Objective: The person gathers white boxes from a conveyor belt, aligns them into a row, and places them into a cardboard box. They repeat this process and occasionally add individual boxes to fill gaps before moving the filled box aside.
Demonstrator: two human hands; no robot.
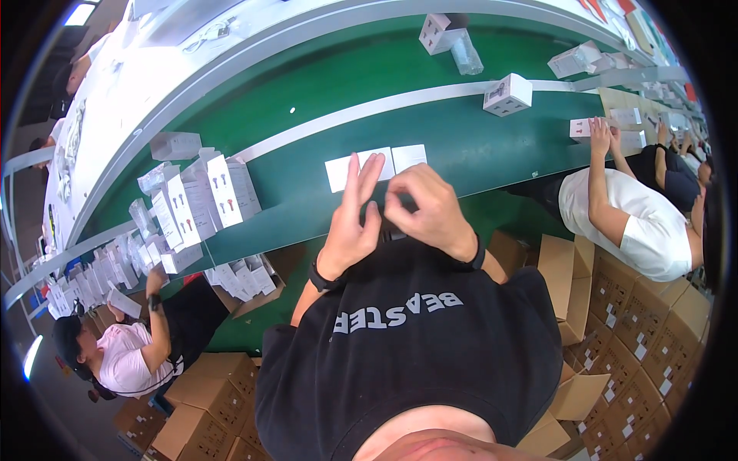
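My left hand (354,219) hovers near the table's front edge, palm turned inward, fingers stretched out and the thumb apart. It appears to hold nothing. Beside it, my right hand (429,206) has its fingers curled, with thumb and index finger brought together in a pinch. Whatever lies in that pinch, if anything, is hidden or too small to name. Just beyond my hands, flat white paper pieces lie on the green work surface: a left white sheet (337,176), partly covered by my left fingers, and a right white sheet (409,156).
White printed cartons (219,188) cluster at the left; another white carton (507,95) stands right of centre. Farther off, an open carton (440,34) has a clear plastic piece (466,55) beside it. Co-workers sit on both sides. Brown cardboard boxes (630,323) are stacked at the right.
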